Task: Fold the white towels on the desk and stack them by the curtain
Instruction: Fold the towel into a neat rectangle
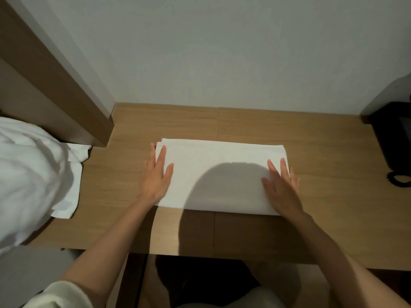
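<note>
White towel (pixel 219 172), folded into a broad rectangle, lies flat in the middle of the wooden desk (pixel 315 143), its long sides running left to right in front of us. Our left hand (pixel 155 177) rests palm-down on its left end, fingers straight and slightly spread, the outer ones reaching past the cloth onto the wood. Our right hand (pixel 281 186) lies the same way on the right end, pinching nothing.

We judge the step in hand to be smoothing and squaring before the next fold. To do it well, we should press outward from the middle so no air or ridge gets trapped. Then we check that the layers at the far left corner, where one edge peeks out, line up. After that we lift one end cleanly over the other.

Its cloth looks soft and matte, thick enough to give rounded edges, most clearly along the right side. The desk is smooth light wood grain with a seam down its middle, so the towel should slide easily. A rumpled heap of white towels (pixel 31 172) waits at the left end of the desk. A black telephone (pixel 392 138) sits at the right. We cannot make out a curtain.
</note>
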A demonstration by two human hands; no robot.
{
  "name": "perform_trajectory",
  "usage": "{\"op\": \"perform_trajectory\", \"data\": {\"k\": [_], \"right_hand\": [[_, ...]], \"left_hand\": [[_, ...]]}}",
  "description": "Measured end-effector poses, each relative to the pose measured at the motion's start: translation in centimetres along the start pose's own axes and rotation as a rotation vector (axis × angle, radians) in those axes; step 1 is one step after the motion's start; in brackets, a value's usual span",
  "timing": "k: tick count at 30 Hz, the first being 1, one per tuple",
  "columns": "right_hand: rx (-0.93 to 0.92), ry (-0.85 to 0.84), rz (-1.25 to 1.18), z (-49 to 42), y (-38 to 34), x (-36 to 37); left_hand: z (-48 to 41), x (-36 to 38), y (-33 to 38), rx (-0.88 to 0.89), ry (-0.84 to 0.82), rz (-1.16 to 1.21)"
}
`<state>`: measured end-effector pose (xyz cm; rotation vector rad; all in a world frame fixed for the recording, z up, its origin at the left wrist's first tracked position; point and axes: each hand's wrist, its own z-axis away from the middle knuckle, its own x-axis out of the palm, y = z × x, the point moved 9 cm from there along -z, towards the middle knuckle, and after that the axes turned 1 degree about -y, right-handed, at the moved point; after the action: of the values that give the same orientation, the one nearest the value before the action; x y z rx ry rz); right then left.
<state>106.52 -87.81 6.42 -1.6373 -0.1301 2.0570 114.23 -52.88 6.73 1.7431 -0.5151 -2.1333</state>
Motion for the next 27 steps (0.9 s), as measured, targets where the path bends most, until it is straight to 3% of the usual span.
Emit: {"op": "perform_trajectory", "data": {"k": [6,12,17,27], "right_hand": [[0.091,0.144,-0.135,0.4,0.3,-2.5],[0.229,0.085,-0.375,0.1,2.0,-1.4],[0.179,0.06,-0.406,-0.1,1.6,-1.6],[0.101,0.229,-0.487,3.8,-0.3,-4.0]], "left_hand": [[1.9,-2.1,-0.2,-0.016,0.107,0.132],[0.7,-0.9,-1.8,-0.11,0.009,0.157],[-0.5,-0.2,-1.1,0.01,-0.101,0.219],[1.9,-2.7,-2.0,0.006,-0.017,0.399]]}}
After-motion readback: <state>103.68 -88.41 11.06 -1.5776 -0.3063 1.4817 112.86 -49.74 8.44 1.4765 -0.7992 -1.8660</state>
